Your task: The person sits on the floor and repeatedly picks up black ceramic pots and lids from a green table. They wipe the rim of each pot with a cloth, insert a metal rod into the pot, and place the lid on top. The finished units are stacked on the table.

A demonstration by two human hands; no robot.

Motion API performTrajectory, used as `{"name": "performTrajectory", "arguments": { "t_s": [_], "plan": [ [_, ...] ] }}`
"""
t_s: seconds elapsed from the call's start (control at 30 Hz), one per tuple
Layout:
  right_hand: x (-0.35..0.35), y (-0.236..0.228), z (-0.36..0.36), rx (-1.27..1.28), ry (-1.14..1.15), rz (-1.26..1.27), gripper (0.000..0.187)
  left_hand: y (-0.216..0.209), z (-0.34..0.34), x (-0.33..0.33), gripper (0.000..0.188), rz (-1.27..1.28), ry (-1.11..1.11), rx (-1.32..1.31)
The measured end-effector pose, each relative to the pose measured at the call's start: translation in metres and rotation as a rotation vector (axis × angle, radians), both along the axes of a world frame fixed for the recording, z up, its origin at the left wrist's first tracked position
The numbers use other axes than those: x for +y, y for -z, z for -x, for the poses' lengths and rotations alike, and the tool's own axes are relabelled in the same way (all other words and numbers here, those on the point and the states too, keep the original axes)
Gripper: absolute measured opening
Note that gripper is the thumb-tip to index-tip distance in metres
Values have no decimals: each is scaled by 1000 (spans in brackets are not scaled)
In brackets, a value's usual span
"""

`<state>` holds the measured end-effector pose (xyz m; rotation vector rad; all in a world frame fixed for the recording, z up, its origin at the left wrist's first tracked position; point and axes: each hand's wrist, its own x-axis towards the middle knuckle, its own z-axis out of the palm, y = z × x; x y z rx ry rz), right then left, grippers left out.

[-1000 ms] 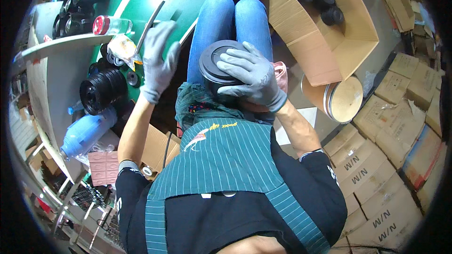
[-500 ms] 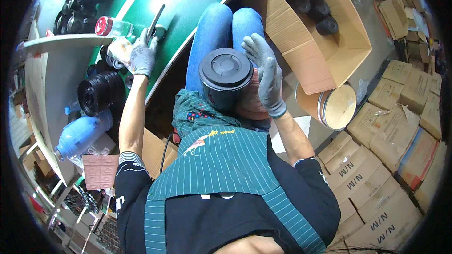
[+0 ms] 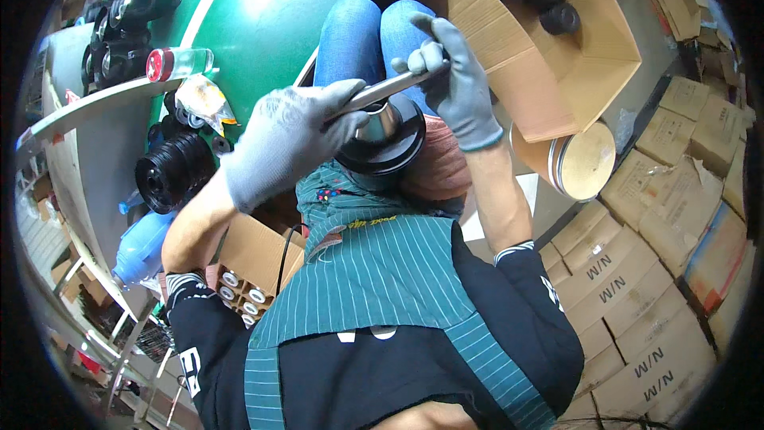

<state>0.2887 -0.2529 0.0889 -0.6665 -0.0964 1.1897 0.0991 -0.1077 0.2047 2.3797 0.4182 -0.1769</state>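
My left hand [image 3: 298,131], in a grey glove, is wrapped round one end of a flat metal bar [image 3: 386,91]. The bar's other end lies in the curled fingers of my gloved right hand [image 3: 458,84]. Below the bar sits a shiny metal cylinder [image 3: 382,123], seemingly part of the same tool. It stands over the top of a black round part [image 3: 402,151] with a wide rim, which rests upright on my lap. My left hand hides part of that rim, and whether the cylinder touches the top is hard to tell.
Left on the green table [image 3: 263,24] are a red-lidded jar [image 3: 179,62], a plastic bag [image 3: 205,103] and stacked black rings [image 3: 171,167]. An open carton [image 3: 593,72] with black parts stands right, beside a round drum [image 3: 585,167]. Closed cartons [image 3: 613,287] fill the lower right.
My left hand has brought the metal tool from the table over the black part on my lap. My right hand has closed on the bar's far end.
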Motion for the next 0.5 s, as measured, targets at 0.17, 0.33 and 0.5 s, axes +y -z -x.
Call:
{"name": "performTrajectory", "arguments": {
  "t_s": [0.17,0.33,0.5],
  "plan": [
    [44,50,-9,175,-285,-314,51,-10,-14,-78,83,-454,-122,234],
    [85,45,13,-27,-465,-100,52,-6,-20,-93,93,-611,-236,216],
    [68,55,15,-3,-319,-153,52,1,2,-80,97,-537,-211,63]
  ]
}}
